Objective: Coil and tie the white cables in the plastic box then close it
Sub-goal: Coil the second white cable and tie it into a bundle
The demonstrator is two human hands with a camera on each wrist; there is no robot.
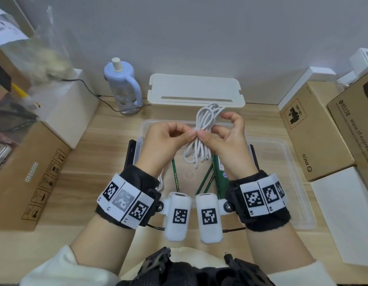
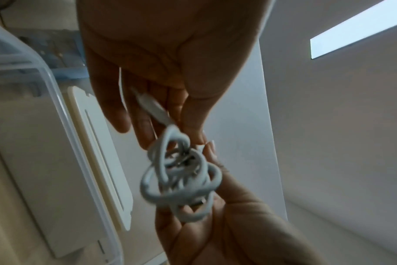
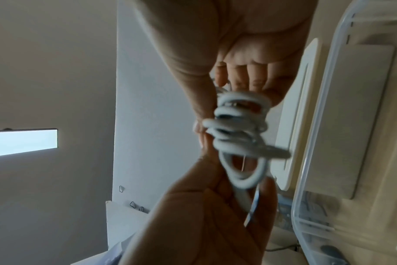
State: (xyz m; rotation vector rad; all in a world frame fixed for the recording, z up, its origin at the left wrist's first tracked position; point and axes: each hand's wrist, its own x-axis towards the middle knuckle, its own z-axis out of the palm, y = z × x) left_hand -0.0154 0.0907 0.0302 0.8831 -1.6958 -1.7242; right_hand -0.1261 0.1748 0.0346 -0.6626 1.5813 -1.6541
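Both hands are raised above the clear plastic box [image 1: 290,162], which stands open on the wooden desk [image 1: 108,124]; between them hangs a bundle of white cable [image 1: 201,133], gathered into long loops that stand up above the fingers and droop below them toward the box floor; the left hand [image 1: 164,141] pinches the bundle at its waist with thumb and forefinger, its other fingers curled loosely behind; the right hand [image 1: 228,139] meets it from the other side, thumb pressed to the same waist and the fingers arched over the upper loops, so both are narrowly closed on the cable; the left wrist view shows the loops [image 2: 181,177] bunched and blurred between the two palms, with a thin white strand running up along the left fingers [image 2: 134,114]; whether that strand is a tie cannot be told; inside the box lie green pencils [image 1: 175,178] and a green packet [image 1: 219,174]; the white lid [image 1: 196,89] lies flat behind the box, near the wall, beside a pale blue bottle [image 1: 123,85]; cardboard boxes [image 1: 315,129] flank the desk on both sides.
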